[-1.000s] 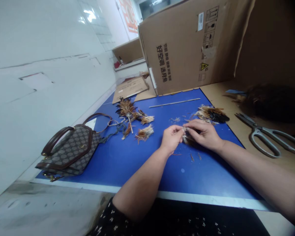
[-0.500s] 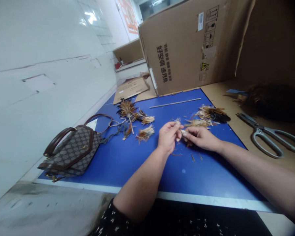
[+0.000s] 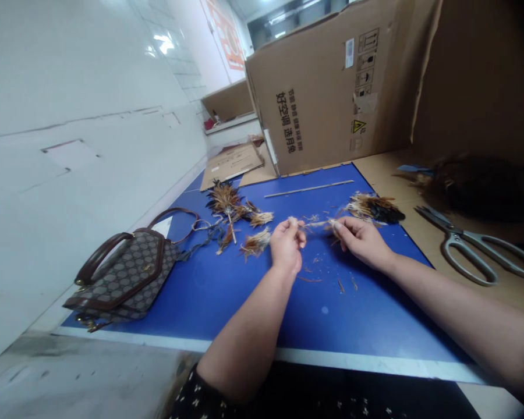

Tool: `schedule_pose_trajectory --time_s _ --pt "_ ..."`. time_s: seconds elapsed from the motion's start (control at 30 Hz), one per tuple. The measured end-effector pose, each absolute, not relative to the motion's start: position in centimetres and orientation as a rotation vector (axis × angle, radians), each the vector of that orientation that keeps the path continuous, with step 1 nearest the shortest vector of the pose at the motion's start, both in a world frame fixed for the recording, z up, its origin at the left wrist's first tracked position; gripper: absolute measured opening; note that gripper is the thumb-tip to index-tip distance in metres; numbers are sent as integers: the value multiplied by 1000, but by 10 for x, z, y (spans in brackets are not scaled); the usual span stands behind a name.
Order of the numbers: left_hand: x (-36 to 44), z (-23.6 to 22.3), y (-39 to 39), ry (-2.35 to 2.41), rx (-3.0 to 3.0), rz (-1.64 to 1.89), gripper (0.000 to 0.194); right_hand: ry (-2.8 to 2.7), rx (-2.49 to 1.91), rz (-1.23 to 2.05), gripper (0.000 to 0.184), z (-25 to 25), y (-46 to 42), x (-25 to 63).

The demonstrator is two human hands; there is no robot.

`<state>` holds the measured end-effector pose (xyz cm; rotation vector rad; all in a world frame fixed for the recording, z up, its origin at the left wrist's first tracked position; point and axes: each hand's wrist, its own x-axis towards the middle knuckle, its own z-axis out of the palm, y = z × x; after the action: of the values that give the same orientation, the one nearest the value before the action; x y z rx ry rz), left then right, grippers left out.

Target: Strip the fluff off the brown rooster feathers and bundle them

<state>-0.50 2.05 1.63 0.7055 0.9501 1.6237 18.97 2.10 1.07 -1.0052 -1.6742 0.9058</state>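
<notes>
My left hand [image 3: 286,247] is closed in a pinch above the blue mat [image 3: 227,302], with pale fluff showing at its fingertips. A thin straw-coloured feather [image 3: 317,224] stretches from there to my right hand [image 3: 361,241], whose thumb and fingers are pressed together on it. Brown barbs show under the right fingers, partly hidden. Beyond the right hand lies a pile of brown and black feathers [image 3: 375,208]. Left of my hands are a small bundle of pale-quilled feathers [image 3: 256,242] and a brown feather duster head [image 3: 226,201] on a thin stick. Loose feather bits lie below my hands.
A patterned handbag [image 3: 131,273] stands at the left. Large scissors [image 3: 460,235] lie on cardboard at the right, near a dark feathery heap [image 3: 480,183]. A big cardboard box [image 3: 323,105] rises behind the mat, with a thin rod [image 3: 310,188] in front of it.
My hands, close together before, have drawn apart, the left one moving leftward, and a thin feather now spans between them. The view has shifted slightly.
</notes>
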Motion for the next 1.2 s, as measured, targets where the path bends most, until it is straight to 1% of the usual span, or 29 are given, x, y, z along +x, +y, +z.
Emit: schedule_pose_trajectory --time_s 0.27,0.37,0.47,0.53,0.73,0.97,1.2 --pt "-7 19 21 969 705 1622 45 -1522 -1064 821 48 13 22 193" --pt "-4 17 18 959 736 1514 44 -1539 -1074 752 46 12 22 193" --pt "3 14 13 920 784 1330 43 -1644 -1027 628 43 11 21 191" --pt "6 13 10 867 777 1279 42 -1748 -968 573 39 8 20 189" --pt "2 20 11 736 690 1353 35 -2013 -843 501 23 -1 19 187" --pt "0 26 7 658 669 1352 32 -2118 -831 412 29 -4 21 190" --pt "0 27 6 656 706 1342 39 -2061 -884 459 31 -3 21 189"
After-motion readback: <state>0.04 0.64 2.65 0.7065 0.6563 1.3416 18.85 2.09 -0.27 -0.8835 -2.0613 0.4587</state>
